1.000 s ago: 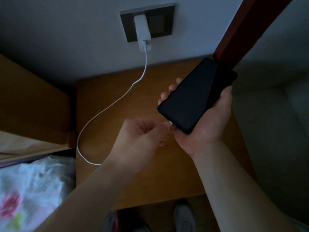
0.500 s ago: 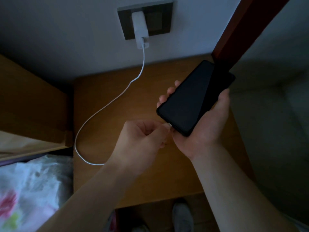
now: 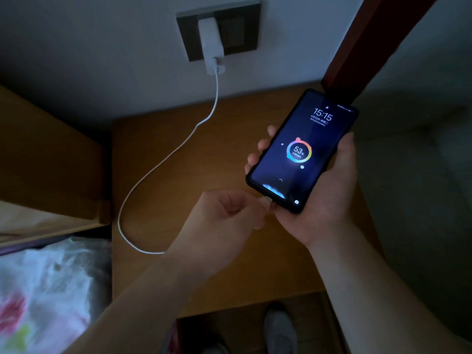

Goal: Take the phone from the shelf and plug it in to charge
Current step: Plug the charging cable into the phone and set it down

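The phone (image 3: 301, 152) screen has lit up at 53%, so it's charging; my right hand (image 3: 324, 195) cradles it, my left hand (image 3: 227, 221) at seven o'clock pinches the plug (image 3: 267, 199)

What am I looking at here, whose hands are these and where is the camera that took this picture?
There is no machine here, only a person's two bare hands, filmed by one camera worn on the person's head and looking down. The right hand holds a phone whose lit screen shows 15:15 and a ring reading 53. The left hand pinches the cable's plug at the phone's bottom edge. The white cable loops across a wooden table up to a white charger plugged into a wall socket. The person's shoes show below the table.
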